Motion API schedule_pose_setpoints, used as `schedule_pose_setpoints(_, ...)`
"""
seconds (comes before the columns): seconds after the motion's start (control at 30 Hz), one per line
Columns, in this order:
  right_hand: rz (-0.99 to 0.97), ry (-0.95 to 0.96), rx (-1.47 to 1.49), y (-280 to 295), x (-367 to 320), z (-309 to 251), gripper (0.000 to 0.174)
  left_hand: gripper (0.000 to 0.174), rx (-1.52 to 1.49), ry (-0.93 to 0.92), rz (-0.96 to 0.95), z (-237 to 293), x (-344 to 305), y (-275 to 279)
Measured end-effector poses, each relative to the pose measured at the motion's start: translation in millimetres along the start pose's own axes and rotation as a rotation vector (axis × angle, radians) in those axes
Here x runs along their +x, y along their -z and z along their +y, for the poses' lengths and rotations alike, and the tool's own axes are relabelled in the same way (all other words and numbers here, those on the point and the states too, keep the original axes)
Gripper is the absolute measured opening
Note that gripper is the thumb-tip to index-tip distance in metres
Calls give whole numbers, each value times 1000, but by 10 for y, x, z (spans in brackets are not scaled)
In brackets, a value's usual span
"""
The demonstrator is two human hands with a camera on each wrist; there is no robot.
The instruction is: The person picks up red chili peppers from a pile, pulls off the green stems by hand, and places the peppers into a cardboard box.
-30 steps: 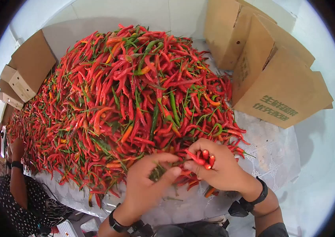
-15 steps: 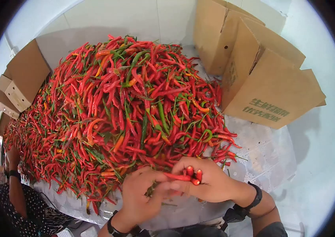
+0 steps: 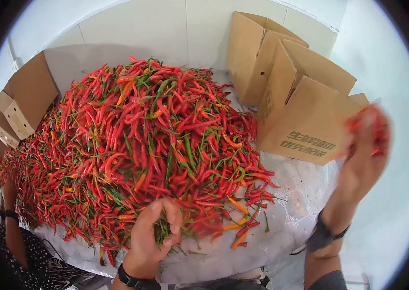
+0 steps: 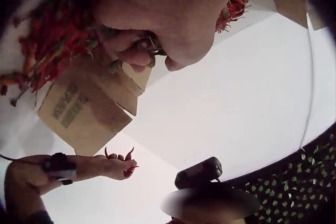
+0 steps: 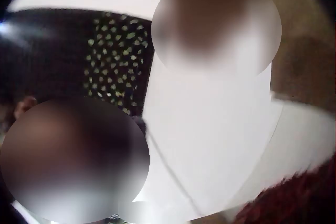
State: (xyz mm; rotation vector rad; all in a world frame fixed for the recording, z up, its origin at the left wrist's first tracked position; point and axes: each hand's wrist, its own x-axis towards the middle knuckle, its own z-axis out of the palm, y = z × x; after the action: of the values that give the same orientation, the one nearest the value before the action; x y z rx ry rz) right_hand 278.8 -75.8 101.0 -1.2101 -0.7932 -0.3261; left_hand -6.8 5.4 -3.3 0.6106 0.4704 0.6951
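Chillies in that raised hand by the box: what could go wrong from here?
1. The right hand grips several chillies high beside the cardboard box, blurred; some might miss the box and drop to the floor.
2. The pile spreads to the near edge of the table, so loose ones could slide off.
3. The left hand pinches green stems; bits may scatter.

Open brown cardboard boxes point(image 3: 306, 121) at 2 o'clock, green print on the nearest face. Folded brown cardboard cartons point(image 3: 30, 92) at 10, against the white tiled wall point(image 3: 132, 34). White lace-patterned desk cover point(image 3: 301, 193) at 4. Second person's black dotted garment point(image 3: 23, 263) at 8.
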Motion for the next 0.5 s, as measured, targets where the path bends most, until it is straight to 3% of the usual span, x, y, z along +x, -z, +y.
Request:
schedule_pose_setpoints(0.03,160,303,-170,8,310,25,16,33,33,2,-13,-8,-9,0)
schedule_pose_setpoints(0.07,196,460,-387,57,558,57,17,32,66,2,-27,-18,-11,-1)
schedule_pose_setpoints(0.1,92,591,-366,112,887,225,20,31,102,-1,-43,-17,-13,-7)
schedule_pose_setpoints(0.13,-33,441,-592,109,1094,278,17,31,123,5,-22,-17,-12,-32)
schedule_pose_setpoints(0.2,-667,209,-772,148,1427,470,13,30,164,25,27,-19,-30,-81)
schedule_pose_setpoints(0.3,-1167,-56,-663,49,1586,469,14,28,161,13,60,-21,-3,-48)
schedule_pose_setpoints(0.33,-1153,-108,-617,30,1575,451,16,28,151,22,69,-17,1,-42)
schedule_pose_setpoints(0.43,-1392,-178,-759,-63,1691,416,18,27,136,36,83,-16,9,-28)
schedule_pose_setpoints(0.5,-1373,-127,-882,-112,1713,427,18,26,141,28,73,-24,19,-22)
